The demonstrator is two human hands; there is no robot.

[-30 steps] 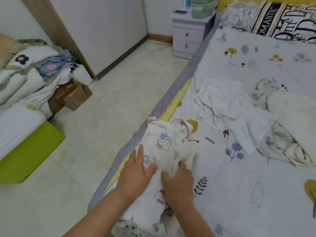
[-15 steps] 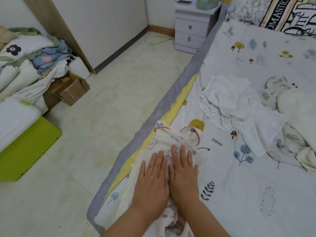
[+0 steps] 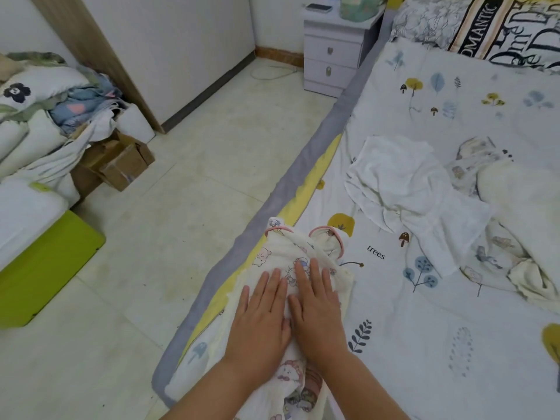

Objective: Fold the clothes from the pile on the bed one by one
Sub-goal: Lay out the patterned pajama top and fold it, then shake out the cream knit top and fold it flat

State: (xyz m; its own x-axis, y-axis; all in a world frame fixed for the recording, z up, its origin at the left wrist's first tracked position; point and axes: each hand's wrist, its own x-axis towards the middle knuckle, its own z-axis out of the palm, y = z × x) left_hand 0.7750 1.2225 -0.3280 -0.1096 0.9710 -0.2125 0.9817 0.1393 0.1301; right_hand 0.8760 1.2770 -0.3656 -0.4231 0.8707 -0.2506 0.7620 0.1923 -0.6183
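Note:
A small cream garment with cartoon prints and pink cuffs lies folded near the bed's left edge. My left hand and my right hand rest flat on it side by side, fingers stretched out, pressing the cloth down. Farther up the bed lies a crumpled white garment. To its right sits a heap of cream and printed clothes.
A white nightstand stands at the head of the bed beside printed pillows. Across the tiled floor are a cardboard box, piled bedding and a lime-green panel.
A second ago my fingers were curled on the garment, tucking it. They have since slid up and flattened on the cloth, and the view has shifted a little up the bed.

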